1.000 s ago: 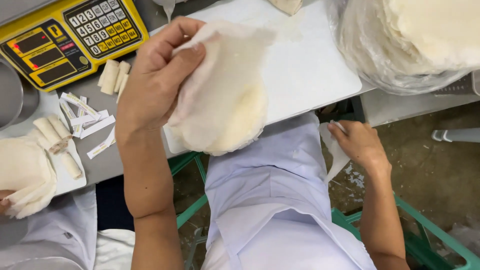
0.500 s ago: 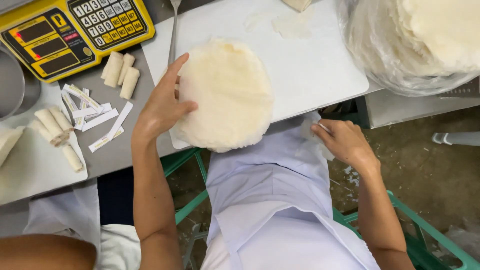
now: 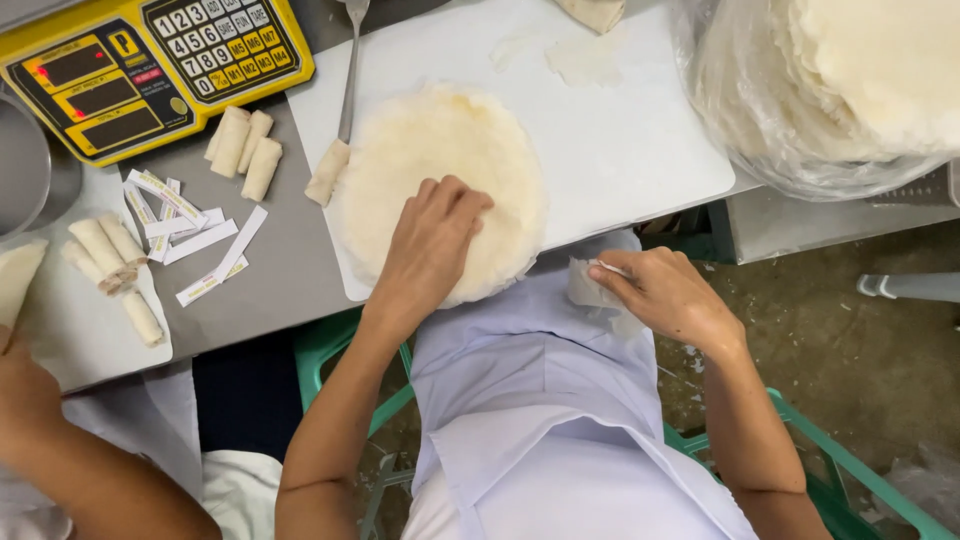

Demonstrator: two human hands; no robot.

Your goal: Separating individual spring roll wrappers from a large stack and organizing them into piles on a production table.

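One round stack of thin wrappers point(image 3: 440, 170) flat on the white cutting board point(image 3: 640, 150), directly beneath left hand point(image 3: 430, 250), grip open, fingertips pressing. Right hand point(image 3: 665, 295) farther off at bench edge, pinching torn wrapper scrap point(image 3: 588, 285).

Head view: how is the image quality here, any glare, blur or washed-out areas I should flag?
Head view: even, soft light with weak shadows; the left hand on the round wrapper stack is sharp, no motion blur. The bagged wrappers at top right are close to washed out, with sheen on the plastic. The white cutting board is bright but keeps detail. The right hand is in focus.
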